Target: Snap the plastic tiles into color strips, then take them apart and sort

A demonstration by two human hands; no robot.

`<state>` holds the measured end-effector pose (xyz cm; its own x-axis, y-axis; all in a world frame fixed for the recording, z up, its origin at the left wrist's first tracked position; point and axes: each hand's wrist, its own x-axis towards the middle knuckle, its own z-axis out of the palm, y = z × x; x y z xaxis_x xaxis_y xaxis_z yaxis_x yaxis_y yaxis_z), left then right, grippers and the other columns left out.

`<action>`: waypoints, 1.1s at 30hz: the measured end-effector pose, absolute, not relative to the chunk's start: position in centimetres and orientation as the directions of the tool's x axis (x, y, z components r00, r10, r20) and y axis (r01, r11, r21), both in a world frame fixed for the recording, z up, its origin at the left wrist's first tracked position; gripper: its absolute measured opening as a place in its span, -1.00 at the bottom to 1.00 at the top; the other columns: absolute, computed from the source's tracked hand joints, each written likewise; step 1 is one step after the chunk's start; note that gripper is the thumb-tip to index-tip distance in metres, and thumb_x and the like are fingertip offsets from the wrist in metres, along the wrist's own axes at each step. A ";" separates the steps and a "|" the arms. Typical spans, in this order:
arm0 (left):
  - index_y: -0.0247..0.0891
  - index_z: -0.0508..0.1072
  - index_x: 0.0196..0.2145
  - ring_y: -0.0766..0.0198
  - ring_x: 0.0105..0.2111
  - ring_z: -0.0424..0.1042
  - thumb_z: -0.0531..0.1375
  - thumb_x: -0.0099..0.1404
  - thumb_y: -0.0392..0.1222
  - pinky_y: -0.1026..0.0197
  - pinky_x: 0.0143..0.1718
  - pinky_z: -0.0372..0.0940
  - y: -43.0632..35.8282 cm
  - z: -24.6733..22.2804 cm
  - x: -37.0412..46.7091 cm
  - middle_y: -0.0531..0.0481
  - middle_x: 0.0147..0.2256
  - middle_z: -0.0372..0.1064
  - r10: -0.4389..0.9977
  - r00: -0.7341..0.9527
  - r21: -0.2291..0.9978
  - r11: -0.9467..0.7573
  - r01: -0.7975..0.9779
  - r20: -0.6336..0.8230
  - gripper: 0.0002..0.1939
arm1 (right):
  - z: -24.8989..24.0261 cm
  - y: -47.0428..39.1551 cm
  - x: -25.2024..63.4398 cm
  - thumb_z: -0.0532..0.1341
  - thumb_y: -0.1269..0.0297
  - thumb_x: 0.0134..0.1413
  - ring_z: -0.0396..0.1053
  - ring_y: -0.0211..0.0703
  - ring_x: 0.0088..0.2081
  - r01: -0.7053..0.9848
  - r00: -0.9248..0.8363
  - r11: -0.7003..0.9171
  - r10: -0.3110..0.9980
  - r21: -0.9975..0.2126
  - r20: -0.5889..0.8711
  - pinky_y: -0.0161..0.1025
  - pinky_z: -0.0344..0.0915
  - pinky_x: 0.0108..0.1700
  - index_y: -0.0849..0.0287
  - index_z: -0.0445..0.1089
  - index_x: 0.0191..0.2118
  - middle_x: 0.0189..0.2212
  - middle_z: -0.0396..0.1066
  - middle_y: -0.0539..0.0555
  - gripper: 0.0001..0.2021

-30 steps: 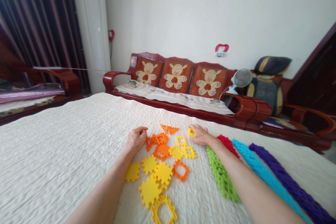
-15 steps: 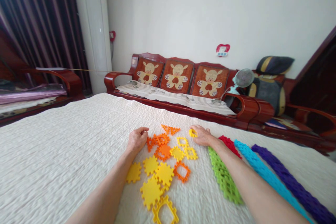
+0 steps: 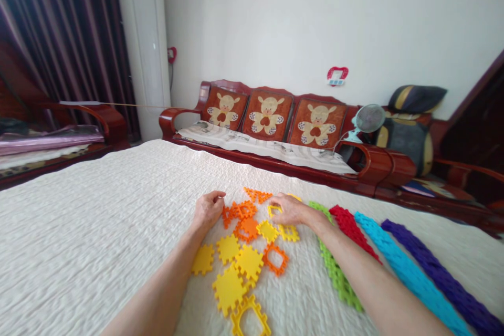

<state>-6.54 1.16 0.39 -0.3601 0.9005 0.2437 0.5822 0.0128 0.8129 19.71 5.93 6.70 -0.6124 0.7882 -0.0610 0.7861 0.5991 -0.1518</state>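
1. Head view, change: the right hand (image 3: 289,210) now lies inward of its earlier place by the far yellow piece (image 3: 294,197), reaching the open yellow frame (image 3: 270,211) on the white quilted cover (image 3: 118,220); work appears to pass between pieces.
2. Hands: apart. Right fingers bend over the frame, grip uncertain; the left hand (image 3: 209,208) curls beside the orange pieces (image 3: 249,227), its hold unclear.
3. Surroundings: the right forearm partly hides the green strip (image 3: 328,257); red (image 3: 354,228), blue (image 3: 409,268) and purple strips (image 3: 441,273) lie rightward.

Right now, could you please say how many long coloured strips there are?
4, at lower right, left to right: green strip, red strip, cyan strip, purple strip; the right forearm partly hides some.
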 end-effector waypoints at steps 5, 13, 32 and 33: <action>-0.27 0.55 -0.22 0.36 -0.54 0.33 0.06 0.11 -0.28 0.33 -0.45 0.18 1.0 0.7 -6.5 0.06 -0.56 0.41 0.901 -0.361 0.806 0.021 0.591 0.241 -0.67 | 7.9 7.8 22.3 0.20 0.29 -0.18 0.30 -0.11 -0.12 0.775 -0.588 0.607 0.794 -0.177 0.151 -0.28 0.20 -0.05 0.22 0.32 0.02 -0.10 0.31 0.16 -0.48; -0.27 0.54 -0.20 0.37 -0.56 0.32 0.05 0.12 -0.27 0.34 -0.46 0.18 1.1 0.4 -6.5 0.07 -0.57 0.41 0.901 -0.353 0.796 0.015 0.605 0.251 -0.66 | 7.3 7.4 25.9 0.14 0.47 -0.28 0.28 -0.05 -0.05 0.738 -0.658 0.673 0.734 -0.050 0.168 -0.18 0.21 0.00 0.21 0.29 0.01 -0.06 0.27 0.19 -0.44; -0.26 0.54 -0.21 0.35 -0.53 0.36 0.05 0.12 -0.25 0.34 -0.44 0.19 1.4 0.1 -6.6 0.05 -0.54 0.44 0.901 -0.361 0.806 0.021 0.592 0.241 -0.66 | 6.2 3.4 24.5 0.12 0.03 -0.01 0.35 0.09 -0.15 0.944 -0.317 0.305 0.944 0.125 0.094 -0.06 0.13 -0.14 0.20 0.39 -0.26 -0.22 0.43 0.24 -0.66; -0.26 0.54 -0.21 0.35 -0.53 0.36 0.05 0.12 -0.25 0.34 -0.44 0.19 1.3 0.1 -6.6 0.06 -0.55 0.43 0.901 -0.360 0.803 0.021 0.596 0.244 -0.66 | 6.2 3.4 24.3 0.12 0.04 -0.01 0.35 0.09 -0.14 0.950 -0.300 0.290 0.950 0.119 0.081 -0.07 0.13 -0.14 0.19 0.39 -0.26 -0.22 0.43 0.24 -0.67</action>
<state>-6.63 1.35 0.11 -0.3596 0.9007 0.2437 0.5962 0.0209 0.8026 24.29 3.42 6.22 -0.3001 0.9505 0.0809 0.9496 0.2897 0.1194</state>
